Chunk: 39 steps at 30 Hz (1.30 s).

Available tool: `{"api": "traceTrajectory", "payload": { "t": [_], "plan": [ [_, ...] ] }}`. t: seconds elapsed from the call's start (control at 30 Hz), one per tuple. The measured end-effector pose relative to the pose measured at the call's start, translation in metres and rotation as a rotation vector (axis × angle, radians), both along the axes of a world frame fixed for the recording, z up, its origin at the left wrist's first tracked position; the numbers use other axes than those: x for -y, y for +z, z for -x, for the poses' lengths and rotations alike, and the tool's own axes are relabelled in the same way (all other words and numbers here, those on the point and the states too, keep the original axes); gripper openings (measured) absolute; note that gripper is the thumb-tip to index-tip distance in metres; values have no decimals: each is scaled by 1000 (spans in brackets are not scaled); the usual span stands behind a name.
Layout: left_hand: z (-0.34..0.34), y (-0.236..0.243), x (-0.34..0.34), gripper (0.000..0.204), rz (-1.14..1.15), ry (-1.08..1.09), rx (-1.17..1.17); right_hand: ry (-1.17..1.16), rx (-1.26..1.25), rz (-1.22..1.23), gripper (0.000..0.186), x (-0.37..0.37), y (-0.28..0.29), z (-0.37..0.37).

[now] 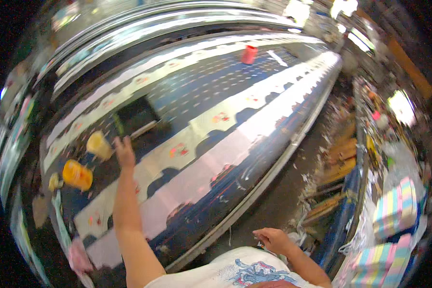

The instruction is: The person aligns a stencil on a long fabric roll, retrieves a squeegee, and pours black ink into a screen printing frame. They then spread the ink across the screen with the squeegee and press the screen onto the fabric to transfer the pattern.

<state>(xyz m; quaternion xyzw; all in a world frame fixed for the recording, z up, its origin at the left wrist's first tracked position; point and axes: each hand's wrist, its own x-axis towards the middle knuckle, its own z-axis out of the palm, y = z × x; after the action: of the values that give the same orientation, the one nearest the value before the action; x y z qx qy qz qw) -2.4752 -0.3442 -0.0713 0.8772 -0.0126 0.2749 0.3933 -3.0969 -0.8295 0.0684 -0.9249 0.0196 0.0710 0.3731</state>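
My left hand [125,152] reaches over the long table with its fingers stretched out, blurred, and nothing visible in it. It is beside a pale yellow tub [99,145] and just short of a dark rectangular frame [137,115] with a light bar along its near edge. An orange-yellow container [78,174] stands further left. Beneath my left forearm run strips of white and pink fabric pieces [153,211] with scalloped edges and small red prints. My right hand [272,239] hangs near my body beyond the table edge, its fingers curled together; what they hold, if anything, is hidden.
A red container [249,54] stands far along the table. The table's metal edge [254,209] curves along the near side. To the right, scraps litter the floor beside wooden boards [338,161]. Striped pastel stacks [396,207] and plastic bags lie at far right.
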Motion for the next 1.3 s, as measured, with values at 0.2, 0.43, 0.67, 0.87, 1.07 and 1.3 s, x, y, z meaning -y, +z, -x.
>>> {"api": "traceTrajectory", "payload": {
  "t": [0.2,0.43,0.67,0.87,1.07,1.3],
  "plan": [
    [-58,-7,87,69,40,-113,-238,-181,-212,86,34,13,-7,32],
    [-87,-10,61,63,441,-137,-393,-224,-254,45,41,30,-22,22],
    [-84,48,59,68,513,-142,-173,-129,-69,43,35,62,-33,-2],
    [-25,121,92,65,369,-49,-70,-70,-72,-28,34,87,-13,-27],
    [34,170,148,75,416,-163,17,-193,-41,-160,35,135,-25,-3],
    [178,206,345,81,736,-468,-45,-316,65,-202,35,238,-46,31]
  ]
}}
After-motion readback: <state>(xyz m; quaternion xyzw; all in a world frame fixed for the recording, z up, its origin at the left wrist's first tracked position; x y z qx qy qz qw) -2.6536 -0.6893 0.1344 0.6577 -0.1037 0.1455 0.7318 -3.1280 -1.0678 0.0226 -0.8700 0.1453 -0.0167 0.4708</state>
